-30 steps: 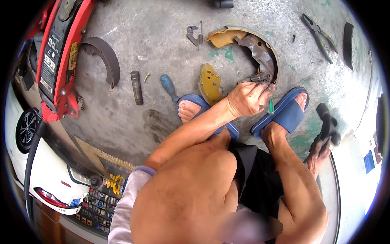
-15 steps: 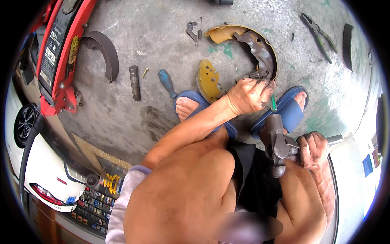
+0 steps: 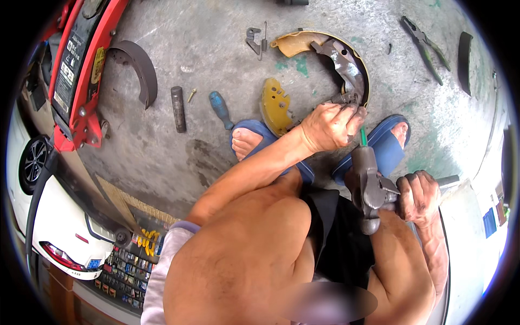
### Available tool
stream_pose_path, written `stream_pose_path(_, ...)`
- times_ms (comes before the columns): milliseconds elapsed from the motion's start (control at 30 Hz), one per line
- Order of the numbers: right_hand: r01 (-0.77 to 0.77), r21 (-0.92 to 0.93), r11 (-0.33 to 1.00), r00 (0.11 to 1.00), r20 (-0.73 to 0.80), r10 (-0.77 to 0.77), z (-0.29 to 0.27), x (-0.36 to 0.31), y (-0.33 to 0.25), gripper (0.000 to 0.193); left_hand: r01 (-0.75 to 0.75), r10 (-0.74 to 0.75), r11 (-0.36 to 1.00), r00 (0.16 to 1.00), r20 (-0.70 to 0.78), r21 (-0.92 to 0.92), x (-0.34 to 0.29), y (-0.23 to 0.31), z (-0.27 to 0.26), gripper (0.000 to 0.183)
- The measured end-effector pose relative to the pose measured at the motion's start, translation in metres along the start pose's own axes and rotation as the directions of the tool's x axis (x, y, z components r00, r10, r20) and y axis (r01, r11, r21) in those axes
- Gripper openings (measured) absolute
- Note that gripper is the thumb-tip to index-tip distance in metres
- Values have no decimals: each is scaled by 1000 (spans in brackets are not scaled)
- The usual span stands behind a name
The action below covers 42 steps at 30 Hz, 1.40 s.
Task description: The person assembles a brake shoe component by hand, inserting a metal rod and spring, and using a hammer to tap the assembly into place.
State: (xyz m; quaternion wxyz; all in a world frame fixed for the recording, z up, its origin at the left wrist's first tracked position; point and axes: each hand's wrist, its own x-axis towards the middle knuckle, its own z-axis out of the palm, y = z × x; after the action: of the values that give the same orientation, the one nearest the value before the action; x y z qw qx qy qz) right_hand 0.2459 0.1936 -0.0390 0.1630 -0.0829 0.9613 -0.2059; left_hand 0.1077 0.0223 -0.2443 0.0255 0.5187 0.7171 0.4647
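My left hand (image 3: 331, 127) is closed around a slim tool with a green end (image 3: 363, 137); its kind is hidden by my fingers. That fist rests at the lower end of a curved yellow brake shoe (image 3: 292, 44), where a brown metal lever (image 3: 344, 62) and a coil spring (image 3: 342, 98) sit. My right hand (image 3: 418, 197) grips the handle of a ball-peen hammer (image 3: 370, 192). The hammer's face is right at the green end, touching or nearly so. Beside my left foot lies another yellow brake shoe (image 3: 277, 110).
On the concrete floor lie a blue-handled tool (image 3: 220, 108), a dark cylinder (image 3: 178, 109), a small bolt (image 3: 192, 95), dark curved linings (image 3: 142, 70) (image 3: 465, 62), pliers (image 3: 425, 49) and a bracket (image 3: 252, 40). A red jack-like frame (image 3: 86, 122) stands left, with a white car (image 3: 65, 216) beyond.
The hammer in my right hand has moved up to the green end of the tool, closing the gap. My left hand stays at the brake shoe.
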Motion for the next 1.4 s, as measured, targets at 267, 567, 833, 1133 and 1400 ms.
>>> stream_pose_path(267,56,166,985,998,21,-60,-24,-10,-20,33,30,-29,999,999,14,-37,0,0,-1,19)
stream_pose_path(567,25,100,995,1000,-5,-25,-7,12,10,35,107,-104,993,992,73,-49,2,0,-5,41)
stream_pose_path(833,8,97,995,1000,13,-9,-7,10,18,36,95,-93,994,995,34,-49,7,-3,-6,26)
stream_pose_path(1133,0,173,985,995,94,-17,-32,-2,-8,35,87,-89,996,992,90,23,6,-6,-7,38)
stream_pose_path(1400,33,252,967,994,90,-58,-37,-13,-20,35,105,-104,994,989,109,-10,9,-4,-7,43)
